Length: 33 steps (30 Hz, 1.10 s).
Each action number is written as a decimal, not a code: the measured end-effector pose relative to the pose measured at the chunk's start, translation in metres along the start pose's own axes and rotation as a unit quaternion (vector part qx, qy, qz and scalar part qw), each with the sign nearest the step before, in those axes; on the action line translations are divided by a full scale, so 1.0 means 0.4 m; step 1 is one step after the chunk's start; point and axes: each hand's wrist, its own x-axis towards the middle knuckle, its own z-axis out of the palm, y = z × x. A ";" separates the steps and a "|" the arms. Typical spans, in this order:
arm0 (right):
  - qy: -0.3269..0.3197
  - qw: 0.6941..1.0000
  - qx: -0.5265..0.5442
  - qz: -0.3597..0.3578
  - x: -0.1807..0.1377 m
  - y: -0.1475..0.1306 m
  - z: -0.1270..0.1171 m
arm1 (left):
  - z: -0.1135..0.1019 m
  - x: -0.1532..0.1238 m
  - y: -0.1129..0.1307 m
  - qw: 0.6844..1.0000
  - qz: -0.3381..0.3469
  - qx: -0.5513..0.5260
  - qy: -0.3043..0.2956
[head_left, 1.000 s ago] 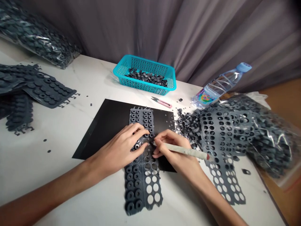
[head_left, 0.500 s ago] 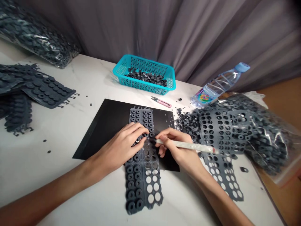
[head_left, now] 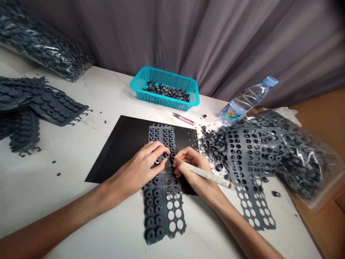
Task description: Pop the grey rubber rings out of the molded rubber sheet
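Observation:
A long dark grey rubber sheet (head_left: pixel 163 201) of moulded rings lies lengthwise over a black mat (head_left: pixel 124 144) on the white table. Its right columns nearest me are empty round holes. My left hand (head_left: pixel 142 167) presses on the sheet's middle, fingers bent down onto the rings. My right hand (head_left: pixel 192 169) grips a pale stick tool (head_left: pixel 208 176) like a pen, its tip on the sheet next to my left fingertips.
A teal basket (head_left: pixel 192 99) of loose rings stands behind the mat, pink snips (head_left: pixel 184 119) beside it. Loose rings (head_left: pixel 211 142), punched-out sheets (head_left: pixel 250 169), a water bottle (head_left: pixel 242 102) and a bag of rings (head_left: pixel 309 162) crowd the right. Unpunched sheets (head_left: pixel 45 102) lie left.
My right hand and the stick have shifted slightly left and up along the sheet toward my left fingertips. The left hand stays pressed on the sheet.

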 end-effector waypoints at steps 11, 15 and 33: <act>0.010 1.000 -0.003 -0.006 0.000 0.010 0.006 | 0.001 0.002 0.002 1.000 0.009 0.020 0.000; 0.007 1.000 -0.009 -0.010 0.003 0.010 0.008 | 0.002 0.004 0.001 0.999 0.017 0.035 0.005; 0.014 0.988 -0.151 -0.040 0.000 -0.010 0.009 | -0.095 0.046 -0.007 0.982 -0.031 -0.129 0.138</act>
